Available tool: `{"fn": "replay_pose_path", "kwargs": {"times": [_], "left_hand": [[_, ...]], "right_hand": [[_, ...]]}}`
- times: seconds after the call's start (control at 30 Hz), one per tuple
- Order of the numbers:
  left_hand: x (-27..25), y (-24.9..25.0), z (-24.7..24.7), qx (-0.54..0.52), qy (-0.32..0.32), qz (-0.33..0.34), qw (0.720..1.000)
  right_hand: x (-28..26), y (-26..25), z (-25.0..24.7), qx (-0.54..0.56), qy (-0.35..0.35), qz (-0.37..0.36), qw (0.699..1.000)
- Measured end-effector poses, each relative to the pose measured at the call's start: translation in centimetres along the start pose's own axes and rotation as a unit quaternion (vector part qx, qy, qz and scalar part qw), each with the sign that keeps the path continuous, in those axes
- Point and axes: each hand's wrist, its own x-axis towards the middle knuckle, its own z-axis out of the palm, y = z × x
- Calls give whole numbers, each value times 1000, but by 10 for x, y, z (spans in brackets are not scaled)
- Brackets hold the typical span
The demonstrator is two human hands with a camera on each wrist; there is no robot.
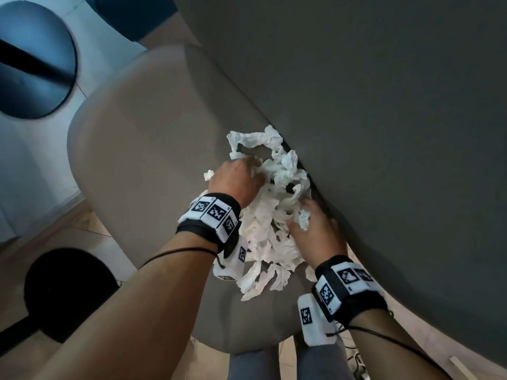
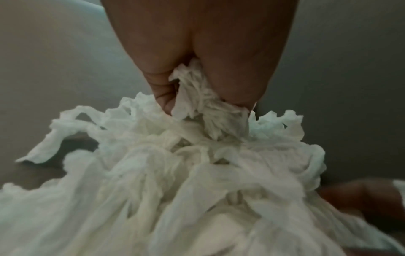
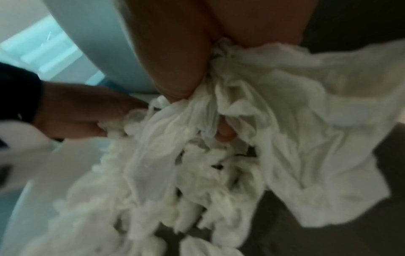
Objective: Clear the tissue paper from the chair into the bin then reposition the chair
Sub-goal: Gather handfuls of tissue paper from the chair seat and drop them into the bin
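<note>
Head view: the grey upholstered chair [image 1: 142, 149] fills most of the frame, its darker backrest across the upper right and the lighter seat running from centre to lower middle. Upper left of frame: a round dark blue disc with a black bar across it [image 1: 33, 64], blurred, on a pale surface; what it is cannot be told. Lower left: a round black object [image 1: 68, 292] over the tan floor. The heap of torn, crumpled white tissue paper [image 1: 270, 215] lies at frame centre on the seat, up against the crease where seat meets backrest, with loose strips trailing toward the lower middle. Left hand [image 1: 237, 181], just left of centre above the heap, knuckles up; the left wrist view shows its fingers [image 2: 163, 86] and thumb curled round a twisted bunch of the tissue, the rest of the heap spreading below. Right hand [image 1: 315, 231], right of centre, lies at the heap's right edge beside the backrest; the right wrist view, blurred, shows the fingers bent into the tissue with strips bunched between them and one fingertip [image 3: 225, 133] poking through. Both wrists carry black straps with white black-patterned marker blocks [image 1: 216, 212].
</note>
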Motion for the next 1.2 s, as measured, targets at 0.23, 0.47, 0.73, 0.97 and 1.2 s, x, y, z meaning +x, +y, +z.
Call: {"fn": "replay_pose_path", "kwargs": {"times": [0.23, 0.47, 0.73, 0.97, 1.2], "left_hand": [[-12, -20, -13, -104, 154, -40, 982], [-11, -26, -33, -195, 218, -69, 954], [7, -1, -27, -134, 137, -14, 981], [-14, -12, -27, -224, 138, -52, 963], [-54, -46, -28, -367, 143, -134, 909]], "right_hand": [[5, 5, 7, -27, 24, -4, 999], [-3, 7, 9, -46, 112, -52, 991], [2, 3, 11, -74, 92, -113, 987], [4, -4, 8, -5, 38, -32, 999], [-23, -8, -10, 111, 82, -10, 990]]}}
